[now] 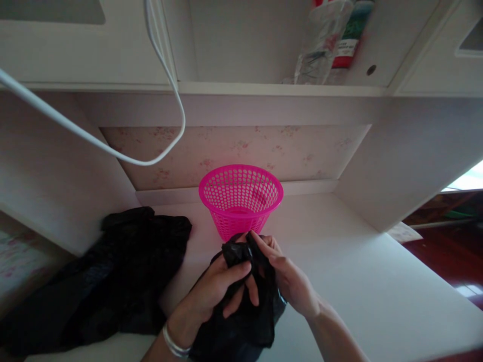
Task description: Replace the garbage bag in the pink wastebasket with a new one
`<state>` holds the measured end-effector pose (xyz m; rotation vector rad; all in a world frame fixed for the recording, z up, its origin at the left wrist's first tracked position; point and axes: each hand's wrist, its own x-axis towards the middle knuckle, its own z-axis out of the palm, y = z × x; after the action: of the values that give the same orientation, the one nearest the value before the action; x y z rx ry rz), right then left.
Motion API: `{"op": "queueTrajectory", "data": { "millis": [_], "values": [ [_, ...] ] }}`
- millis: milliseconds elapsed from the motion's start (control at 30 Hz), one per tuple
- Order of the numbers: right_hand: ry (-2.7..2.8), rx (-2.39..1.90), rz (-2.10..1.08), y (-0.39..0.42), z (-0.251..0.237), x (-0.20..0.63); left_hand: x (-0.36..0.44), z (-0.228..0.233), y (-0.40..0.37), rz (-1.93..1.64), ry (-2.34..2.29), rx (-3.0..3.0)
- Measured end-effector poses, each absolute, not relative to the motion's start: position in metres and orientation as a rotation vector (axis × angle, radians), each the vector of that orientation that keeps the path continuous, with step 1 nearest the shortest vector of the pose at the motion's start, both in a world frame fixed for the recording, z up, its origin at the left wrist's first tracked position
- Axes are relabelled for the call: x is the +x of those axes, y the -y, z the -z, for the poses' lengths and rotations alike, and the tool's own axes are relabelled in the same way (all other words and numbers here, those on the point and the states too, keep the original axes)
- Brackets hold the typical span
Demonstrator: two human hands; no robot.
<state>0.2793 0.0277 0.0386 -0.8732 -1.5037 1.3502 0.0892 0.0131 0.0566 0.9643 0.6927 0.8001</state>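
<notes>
Both hands grip a black plastic bag (241,327) at its upper edge, just in front of a pink basket. My left hand (217,289), with a silver bangle at the wrist, has its thumb pressed on the bag and its fingers curled around the plastic. My right hand (289,276) pinches the edge on the other side, thumb and fingers closed on it. The pink perforated basket (241,226) stands upright on the white surface, and its visible inside is bare. The bag hides part of the basket's lower front.
More black plastic bags (128,266) lie in a crumpled heap at the left on the white tabletop (339,261). A white cable (143,162) loops down at upper left. Overhead, a white shelf (241,89) holds a clear plastic bottle (317,45). Side panels flank the tabletop.
</notes>
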Motion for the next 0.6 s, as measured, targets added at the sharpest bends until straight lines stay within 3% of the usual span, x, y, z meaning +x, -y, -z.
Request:
{"op": "queueTrajectory", "data": {
  "millis": [233,400,600],
  "values": [
    [1.404,-0.875,-1.240,-0.032,-0.045,0.259,0.100,-0.058,-0.019,-0.767,-0.546,0.983],
    [1.175,-0.790,-1.395,-0.032,-0.057,0.256,0.099,-0.059,-0.021,-0.779,-0.598,1.010],
    [1.187,-0.741,-1.563,-0.036,-0.058,0.261,0.095,-0.054,-0.023,-0.526,-0.545,1.066]
  ]
}}
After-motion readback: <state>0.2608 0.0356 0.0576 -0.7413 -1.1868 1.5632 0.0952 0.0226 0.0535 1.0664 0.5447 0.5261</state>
